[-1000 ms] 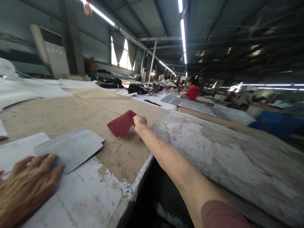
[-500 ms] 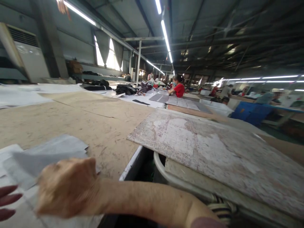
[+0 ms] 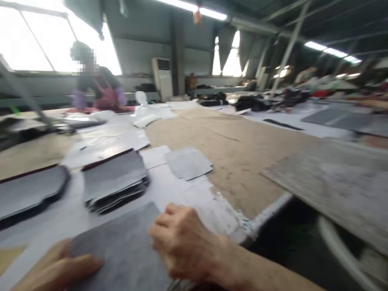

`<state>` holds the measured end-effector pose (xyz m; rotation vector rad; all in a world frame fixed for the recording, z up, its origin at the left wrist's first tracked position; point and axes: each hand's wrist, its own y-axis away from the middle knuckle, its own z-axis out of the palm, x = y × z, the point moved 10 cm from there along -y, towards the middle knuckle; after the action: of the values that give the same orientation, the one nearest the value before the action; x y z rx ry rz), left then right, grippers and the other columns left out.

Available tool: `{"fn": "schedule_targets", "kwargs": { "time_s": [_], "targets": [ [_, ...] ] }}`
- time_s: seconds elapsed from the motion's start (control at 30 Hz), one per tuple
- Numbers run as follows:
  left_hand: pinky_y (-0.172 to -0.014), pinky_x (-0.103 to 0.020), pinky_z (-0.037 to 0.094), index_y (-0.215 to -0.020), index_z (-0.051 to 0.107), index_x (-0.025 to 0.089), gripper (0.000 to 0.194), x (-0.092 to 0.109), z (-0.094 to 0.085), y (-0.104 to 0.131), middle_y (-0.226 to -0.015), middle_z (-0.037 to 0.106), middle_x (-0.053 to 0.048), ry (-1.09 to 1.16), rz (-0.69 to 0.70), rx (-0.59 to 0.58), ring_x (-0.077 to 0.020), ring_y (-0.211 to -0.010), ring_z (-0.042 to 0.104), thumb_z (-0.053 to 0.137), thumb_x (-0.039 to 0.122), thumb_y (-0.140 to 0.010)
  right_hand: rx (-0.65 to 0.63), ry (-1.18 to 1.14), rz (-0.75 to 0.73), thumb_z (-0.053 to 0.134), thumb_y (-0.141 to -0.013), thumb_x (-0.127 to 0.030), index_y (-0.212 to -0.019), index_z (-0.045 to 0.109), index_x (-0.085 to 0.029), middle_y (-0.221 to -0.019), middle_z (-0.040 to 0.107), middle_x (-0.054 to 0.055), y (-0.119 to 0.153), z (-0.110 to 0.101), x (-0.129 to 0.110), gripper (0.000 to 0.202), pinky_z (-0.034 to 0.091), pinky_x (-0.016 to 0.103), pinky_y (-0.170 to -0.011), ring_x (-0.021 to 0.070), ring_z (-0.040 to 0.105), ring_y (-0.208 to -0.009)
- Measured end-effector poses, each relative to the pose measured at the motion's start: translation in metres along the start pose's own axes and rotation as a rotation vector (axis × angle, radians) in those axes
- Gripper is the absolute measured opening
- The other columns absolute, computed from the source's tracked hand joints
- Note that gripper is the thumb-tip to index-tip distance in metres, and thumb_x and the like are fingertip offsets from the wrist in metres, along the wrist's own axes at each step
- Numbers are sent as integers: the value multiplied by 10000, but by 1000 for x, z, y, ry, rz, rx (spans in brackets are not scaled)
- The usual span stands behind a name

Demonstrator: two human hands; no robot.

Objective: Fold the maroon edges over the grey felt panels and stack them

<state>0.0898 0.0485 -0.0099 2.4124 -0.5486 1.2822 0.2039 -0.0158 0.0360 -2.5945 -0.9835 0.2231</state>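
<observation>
A grey fabric piece (image 3: 124, 246) lies low in the view between my two hands. My left hand (image 3: 60, 264) holds its left side, thumb on top and the other fingers partly hidden. My right hand (image 3: 184, 242) is closed at the right edge of the piece, fingertips pressed together; blur hides exactly what they pinch. Beyond it sits a stack of grey pieces with dark edges (image 3: 117, 178), and a second stack (image 3: 30, 190) is to the left. A single grey piece (image 3: 189, 163) lies flat past my right hand.
Brown paper (image 3: 230, 149) covers the table's middle. A stained board (image 3: 339, 178) juts over a dark gap with a pale bin rim (image 3: 342, 250) at the right. Across the table stands a person in a pink apron (image 3: 104, 91). White sheets (image 3: 112, 141) lie at the left.
The view has swung left, bringing the stacks and the person in the apron into sight. My left hand shows more fully, on the grey piece, and my right hand now appears at its right edge.
</observation>
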Motion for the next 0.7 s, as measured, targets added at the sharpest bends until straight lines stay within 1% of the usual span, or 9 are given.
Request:
{"fn": "schedule_targets", "kwargs": {
  "time_s": [0.1,0.13,0.17,0.27,0.37,0.43,0.53,0.63,0.7],
  "targets": [
    [-598,-322,485,-665,622,172,253,-34,-28,34,-634,639,8,140,-373,148,-234,-675,597,603,393,-544,-7,-115,22,502,-769,-149,-686,537,-158,-737,556,35,-2,8,6,91,364,295,-635,164,453,-703],
    [-611,-303,474,-674,620,170,264,-38,-34,38,-637,638,9,179,-426,180,-231,-694,594,614,369,-500,0,-135,19,492,-770,-129,-695,542,-153,-751,556,44,-1,9,4,94,363,295,-631,169,447,-716],
    [-615,-287,461,-705,622,166,289,-39,-35,38,-651,640,7,214,-451,156,-225,-701,592,624,342,-476,8,-148,16,482,-770,-111,-706,550,-148,-759,554,51,0,11,2,100,365,298,-633,173,442,-720],
    [-651,-266,445,-844,624,158,371,-39,-37,24,-744,663,-8,196,-433,23,-217,-750,602,629,294,-499,40,-142,2,500,-717,-94,-774,588,-128,-792,559,72,5,13,-10,110,377,317,-639,192,440,-732],
    [-665,-275,438,-879,625,161,371,-36,-50,5,-783,662,-21,-90,-356,-7,-226,-778,598,612,319,-542,135,-97,-30,508,-687,-124,-827,619,-104,-812,574,94,10,10,-22,180,389,347,-648,216,455,-742],
    [-641,-278,425,-871,630,173,346,-24,-52,-9,-755,648,-15,-325,-276,14,-213,-738,586,604,337,-567,225,-65,-57,455,-722,-112,-827,631,-93,-797,583,99,13,5,-28,206,387,343,-626,218,467,-729],
    [-636,-278,404,-863,633,202,281,-1,-39,-26,-722,629,1,-527,-184,43,-183,-698,564,588,331,-617,328,-26,-82,373,-756,-66,-819,644,-78,-770,590,100,17,-1,-34,278,380,326,-587,210,482,-703],
    [-629,-268,387,-857,632,210,239,19,-17,-38,-728,615,6,-548,-103,53,-165,-700,546,576,290,-639,369,18,-76,349,-771,-46,-812,655,-74,-770,601,100,19,-3,-35,310,384,320,-579,208,498,-701],
    [-640,-265,383,-893,620,208,271,26,-10,-42,-767,605,3,-541,-78,86,-159,-719,536,583,251,-628,392,53,-71,344,-780,-39,-814,660,-72,-789,611,104,20,-3,-36,320,392,320,-586,209,510,-712]
  ]
}}
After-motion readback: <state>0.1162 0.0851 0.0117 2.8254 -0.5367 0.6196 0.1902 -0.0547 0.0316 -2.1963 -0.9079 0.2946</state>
